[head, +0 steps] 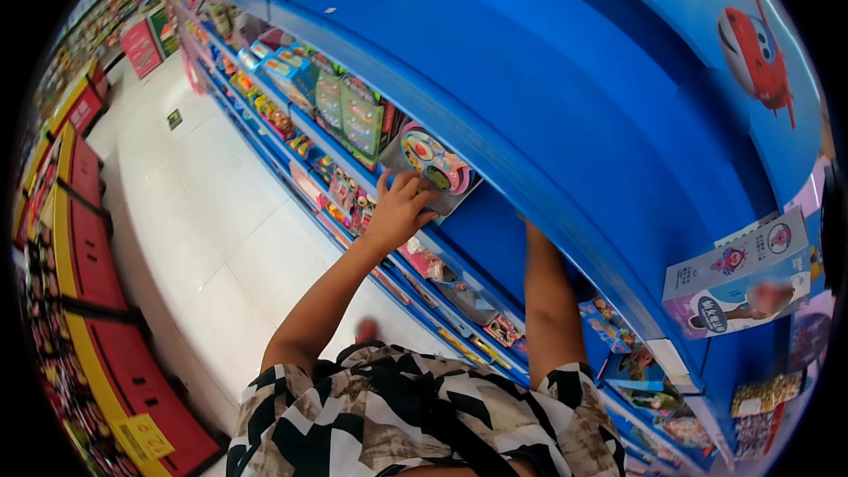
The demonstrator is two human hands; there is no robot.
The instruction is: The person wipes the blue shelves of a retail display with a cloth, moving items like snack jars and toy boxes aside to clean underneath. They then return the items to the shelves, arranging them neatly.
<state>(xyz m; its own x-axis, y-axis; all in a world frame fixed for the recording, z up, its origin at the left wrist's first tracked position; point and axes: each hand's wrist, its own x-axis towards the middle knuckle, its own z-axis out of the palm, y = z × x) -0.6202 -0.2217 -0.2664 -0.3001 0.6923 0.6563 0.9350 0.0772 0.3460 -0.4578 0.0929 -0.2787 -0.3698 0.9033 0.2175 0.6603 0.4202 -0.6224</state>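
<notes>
My left hand (403, 205) rests with bent fingers at the front lower edge of a boxed toy (437, 160) on the second shelf. The toy shows pink, round and colourful parts. My right forearm reaches under the top blue shelf, and most of that hand is hidden behind the shelf's front edge (477, 103); what it touches cannot be seen. Green boxed toys (351, 112) stand just left of the pink toy, with blue boxes (289, 74) beyond them.
A doll box (739, 271) stands on the top shelf at the right. Lower shelves hold many packaged toys (351, 195). White tiled floor (218, 212) runs along the shelving, with red and yellow display bins (126, 344) across the aisle. A red cartoon plane figure (758, 56) decorates the upper panel.
</notes>
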